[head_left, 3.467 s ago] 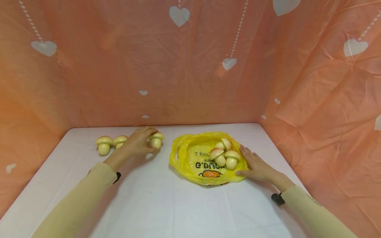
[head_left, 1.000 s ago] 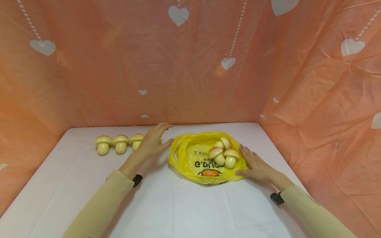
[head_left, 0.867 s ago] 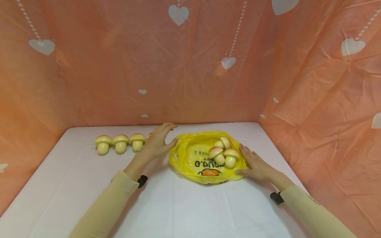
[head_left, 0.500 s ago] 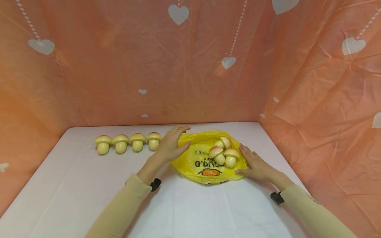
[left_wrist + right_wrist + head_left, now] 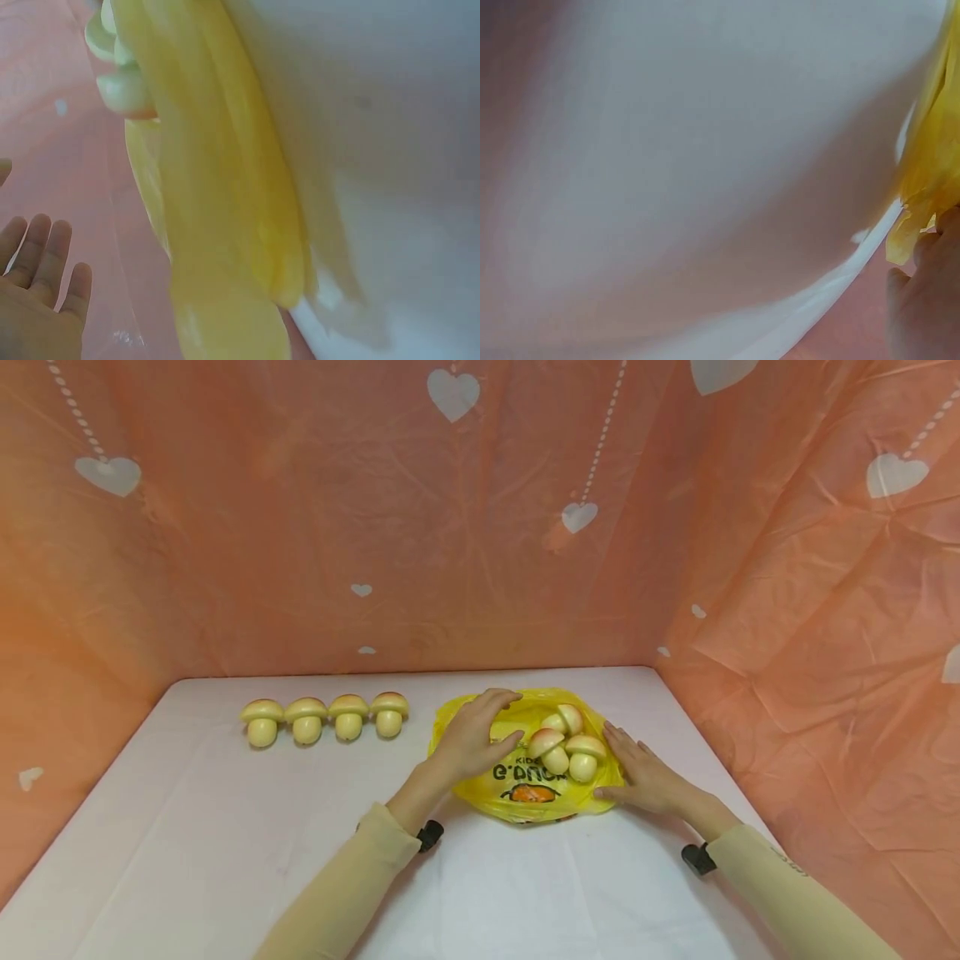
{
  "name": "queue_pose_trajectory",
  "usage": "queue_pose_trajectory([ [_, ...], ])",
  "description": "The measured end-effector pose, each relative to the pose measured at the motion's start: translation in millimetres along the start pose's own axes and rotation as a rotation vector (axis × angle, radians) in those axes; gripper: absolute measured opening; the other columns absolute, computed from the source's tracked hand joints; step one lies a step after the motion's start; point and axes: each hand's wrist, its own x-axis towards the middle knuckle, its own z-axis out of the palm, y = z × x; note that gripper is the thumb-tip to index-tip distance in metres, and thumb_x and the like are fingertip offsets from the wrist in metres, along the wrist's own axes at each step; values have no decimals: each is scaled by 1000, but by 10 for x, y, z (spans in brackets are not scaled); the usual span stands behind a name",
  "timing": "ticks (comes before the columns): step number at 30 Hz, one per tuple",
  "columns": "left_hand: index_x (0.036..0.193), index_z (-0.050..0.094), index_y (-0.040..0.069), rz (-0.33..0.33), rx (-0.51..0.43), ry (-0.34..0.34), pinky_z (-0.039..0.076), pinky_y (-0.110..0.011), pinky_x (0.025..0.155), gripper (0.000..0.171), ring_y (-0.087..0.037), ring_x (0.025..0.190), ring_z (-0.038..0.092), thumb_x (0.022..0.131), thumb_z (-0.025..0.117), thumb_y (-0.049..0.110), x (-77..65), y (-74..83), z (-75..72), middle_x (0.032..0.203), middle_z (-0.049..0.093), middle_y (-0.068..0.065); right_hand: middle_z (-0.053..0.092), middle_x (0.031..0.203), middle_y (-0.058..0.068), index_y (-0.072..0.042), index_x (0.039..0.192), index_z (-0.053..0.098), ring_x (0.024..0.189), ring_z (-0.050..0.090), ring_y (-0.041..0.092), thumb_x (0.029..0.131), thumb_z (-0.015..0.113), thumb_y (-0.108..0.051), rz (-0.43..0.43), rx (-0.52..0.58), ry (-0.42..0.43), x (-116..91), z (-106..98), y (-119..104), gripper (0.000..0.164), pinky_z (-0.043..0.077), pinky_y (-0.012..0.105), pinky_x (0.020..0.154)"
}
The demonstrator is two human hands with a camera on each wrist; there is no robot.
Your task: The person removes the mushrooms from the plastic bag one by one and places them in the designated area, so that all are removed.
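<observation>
A yellow plastic bag (image 5: 487, 797) lies open on the table with three toy mushrooms (image 5: 585, 756) inside, toward its right side. Over the bag's left part hovers the left hand (image 5: 471, 739), its fingers spread and pointing at the mushrooms, with nothing held. In the left wrist view that hand (image 5: 41, 281) shows loosely extended fingers beyond the yellow bag (image 5: 217, 187). At the bag's right edge rests the right hand (image 5: 645, 774), fingers straight, thumb against the near rim. The right wrist view shows this hand (image 5: 930, 292) beside the yellow plastic (image 5: 930, 157).
Several more toy mushrooms (image 5: 348, 718) stand in a row at the back left of the white-covered table (image 5: 187, 827). An orange curtain (image 5: 480, 527) with white hearts encloses the back and sides. Black bands (image 5: 699, 860) sit at both wrists.
Earlier the left hand was at a mushroom, now the right end of the row. It has since let go and moved right, over the bag. The right hand has stayed put.
</observation>
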Motion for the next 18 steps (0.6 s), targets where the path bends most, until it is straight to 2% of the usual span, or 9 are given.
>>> queue_pose_trajectory([
  [7, 146, 54, 4, -36, -12, -72, 47, -50, 109, 54, -30, 126, 59, 99, 72, 25, 86, 101, 149, 145, 56, -12, 10, 172, 24, 8, 162, 15, 156, 10, 48, 94, 73, -51, -6, -7, 5, 2, 9, 7, 107, 9, 67, 123],
  [11, 145, 55, 5, -60, 19, -123, 47, -46, 110, 52, -29, 130, 57, 101, 69, 29, 137, 128, 239, 145, 57, -10, 10, 172, 24, 7, 163, 15, 156, 10, 48, 94, 73, -51, -2, -1, 1, -1, -1, -13, 107, 9, 67, 123],
  [18, 149, 53, 12, -163, 65, -249, 45, -45, 113, 55, -26, 134, 55, 101, 69, 34, 176, 131, 342, 146, 55, -6, 10, 172, 23, 6, 163, 14, 156, 10, 47, 94, 73, -51, 1, 0, 0, 0, -16, -36, 107, 9, 67, 123],
])
